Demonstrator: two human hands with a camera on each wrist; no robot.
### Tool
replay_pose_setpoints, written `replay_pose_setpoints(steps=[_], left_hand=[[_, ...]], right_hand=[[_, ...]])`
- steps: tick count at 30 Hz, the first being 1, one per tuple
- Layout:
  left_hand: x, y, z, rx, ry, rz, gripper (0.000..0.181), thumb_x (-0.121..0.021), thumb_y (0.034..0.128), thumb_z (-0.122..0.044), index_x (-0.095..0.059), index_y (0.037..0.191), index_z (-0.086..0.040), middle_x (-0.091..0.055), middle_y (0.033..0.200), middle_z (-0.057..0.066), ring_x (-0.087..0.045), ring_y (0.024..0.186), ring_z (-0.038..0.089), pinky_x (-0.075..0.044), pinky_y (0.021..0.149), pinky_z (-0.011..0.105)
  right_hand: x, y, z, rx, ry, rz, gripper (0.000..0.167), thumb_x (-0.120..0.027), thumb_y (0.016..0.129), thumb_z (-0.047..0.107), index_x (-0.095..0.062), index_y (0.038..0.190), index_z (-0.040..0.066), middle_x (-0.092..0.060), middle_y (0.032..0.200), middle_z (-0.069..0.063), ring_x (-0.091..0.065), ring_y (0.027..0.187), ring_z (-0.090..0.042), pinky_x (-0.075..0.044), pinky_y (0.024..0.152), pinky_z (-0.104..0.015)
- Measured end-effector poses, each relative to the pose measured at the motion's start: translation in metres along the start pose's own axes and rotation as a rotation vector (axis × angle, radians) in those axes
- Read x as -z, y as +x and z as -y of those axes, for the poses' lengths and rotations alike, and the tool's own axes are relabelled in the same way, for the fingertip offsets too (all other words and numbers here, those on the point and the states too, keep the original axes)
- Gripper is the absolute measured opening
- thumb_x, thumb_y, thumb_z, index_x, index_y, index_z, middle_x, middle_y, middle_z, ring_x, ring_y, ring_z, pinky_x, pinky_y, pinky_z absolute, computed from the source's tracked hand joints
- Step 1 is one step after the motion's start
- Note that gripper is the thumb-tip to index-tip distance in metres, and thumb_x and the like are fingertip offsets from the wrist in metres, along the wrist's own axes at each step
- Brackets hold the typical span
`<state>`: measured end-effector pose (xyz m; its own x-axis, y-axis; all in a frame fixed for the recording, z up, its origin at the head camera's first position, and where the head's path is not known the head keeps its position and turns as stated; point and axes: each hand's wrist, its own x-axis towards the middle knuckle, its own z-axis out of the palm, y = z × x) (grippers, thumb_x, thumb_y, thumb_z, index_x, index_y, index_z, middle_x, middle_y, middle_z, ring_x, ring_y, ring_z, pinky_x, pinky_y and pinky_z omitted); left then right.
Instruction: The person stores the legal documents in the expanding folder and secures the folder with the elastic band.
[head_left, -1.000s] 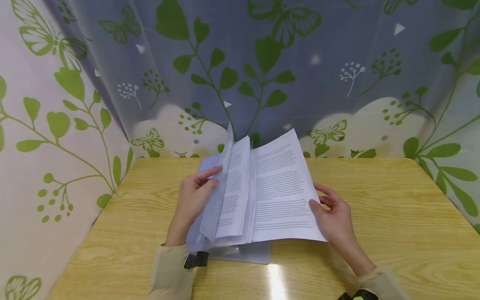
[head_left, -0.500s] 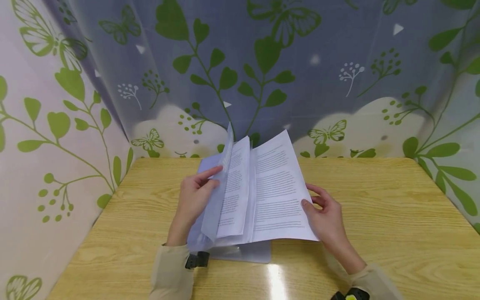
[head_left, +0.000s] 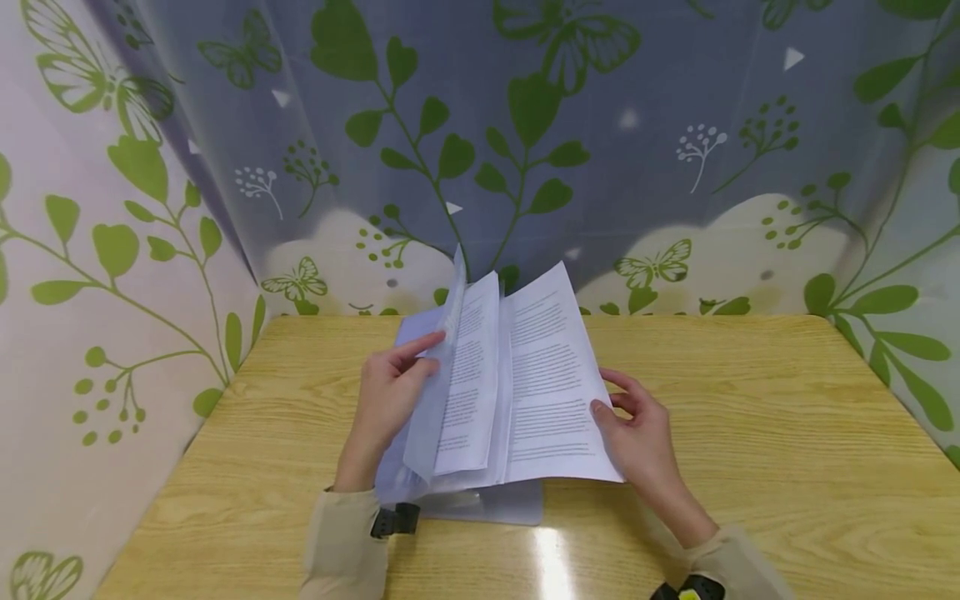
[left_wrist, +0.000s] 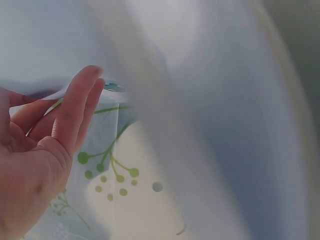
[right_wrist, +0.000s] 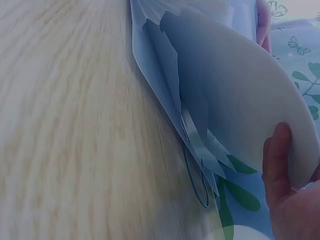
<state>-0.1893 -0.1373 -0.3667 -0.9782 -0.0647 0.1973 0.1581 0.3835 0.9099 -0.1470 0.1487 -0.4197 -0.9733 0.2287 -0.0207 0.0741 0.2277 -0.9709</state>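
Observation:
A translucent bluish plastic folder [head_left: 491,505] lies open on the table in the head view, with printed pages [head_left: 467,383] standing between its raised leaves. My left hand [head_left: 388,398] holds a raised plastic leaf [head_left: 432,417] at its left side, index finger stretched along it. My right hand [head_left: 641,433] pinches the outer edge of a printed paper sheet [head_left: 551,383], thumb on the printed face, fingers behind. The right wrist view shows the sheet's blank back [right_wrist: 235,85] bowed up and a thin blue loop [right_wrist: 197,180] hanging from the folder's edge. Blurred plastic fills much of the left wrist view.
The wood-grain table [head_left: 780,433] stretches to both sides of the folder. Behind it hangs a blue curtain [head_left: 645,150] with green leaves and butterflies, and a pale patterned one [head_left: 82,333] stands at the left. Light glares near the table's front.
My right hand has moved left, bringing the printed sheet's outer edge inward, so the sheet looks narrower. The left hand and the raised plastic leaf have stayed nearly still.

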Motion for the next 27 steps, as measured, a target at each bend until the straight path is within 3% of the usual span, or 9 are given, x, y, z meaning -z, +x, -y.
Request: replay_pose_setpoints(steps=[20, 27], left_hand=[[0.000, 0.002, 0.000, 0.008, -0.009, 0.003, 0.035, -0.062, 0.0939, -0.010, -0.074, 0.127, -0.015, -0.072, 0.131, 0.002, -0.051, 0.077, 0.018, -0.033, 0.058, 0.021], [-0.001, 0.001, 0.000, 0.010, -0.014, 0.002, 0.035, -0.062, 0.0940, -0.009, -0.074, 0.127, -0.015, -0.072, 0.131, 0.002, -0.053, 0.081, 0.019, -0.034, 0.059, 0.021]], right_hand=[[-0.014, -0.001, 0.001, 0.014, 0.024, 0.059, 0.045, -0.063, 0.097, 0.004, -0.060, 0.141, 0.015, -0.067, 0.113, -0.026, -0.070, 0.071, -0.018, -0.056, 0.063, -0.025], [-0.012, -0.003, 0.000, 0.034, -0.046, 0.109, 0.043, -0.064, 0.097, 0.007, -0.061, 0.140, 0.011, -0.069, 0.117, -0.023, -0.069, 0.087, -0.023, -0.055, 0.068, -0.023]])
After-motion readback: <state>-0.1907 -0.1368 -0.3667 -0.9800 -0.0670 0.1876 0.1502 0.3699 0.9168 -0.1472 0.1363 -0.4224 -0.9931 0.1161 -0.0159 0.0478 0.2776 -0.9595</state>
